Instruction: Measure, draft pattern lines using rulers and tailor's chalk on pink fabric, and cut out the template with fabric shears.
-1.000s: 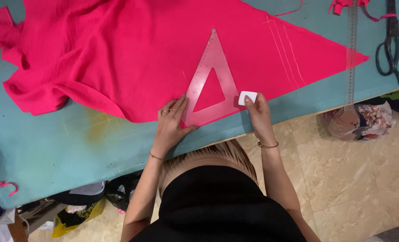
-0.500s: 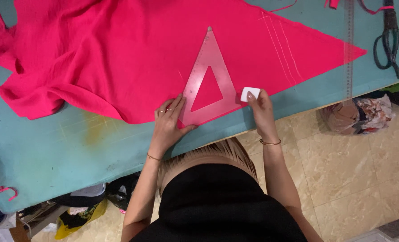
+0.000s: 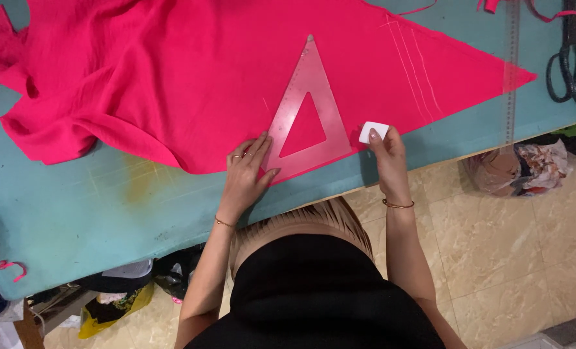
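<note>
Chalk (image 3: 373,131) marking along set square (image 3: 308,110) on pink fabric (image 3: 191,77).
I kept left hand (image 3: 246,171) spread flat, pinning the square near table (image 3: 74,207) front edge; right hand (image 3: 386,155) pinched the chalk.

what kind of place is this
Probably a tailoring or sewing workshop: pink fabric spread on a teal cutting table, a clear set square pinned by the left hand, tailor's chalk in the right hand, scissors nearby.

Your left hand (image 3: 246,173) presses the clear triangle ruler (image 3: 308,113) flat on pink fabric (image 3: 171,77); your right hand (image 3: 386,155) pinches white chalk (image 3: 372,132) just right of it.
</note>
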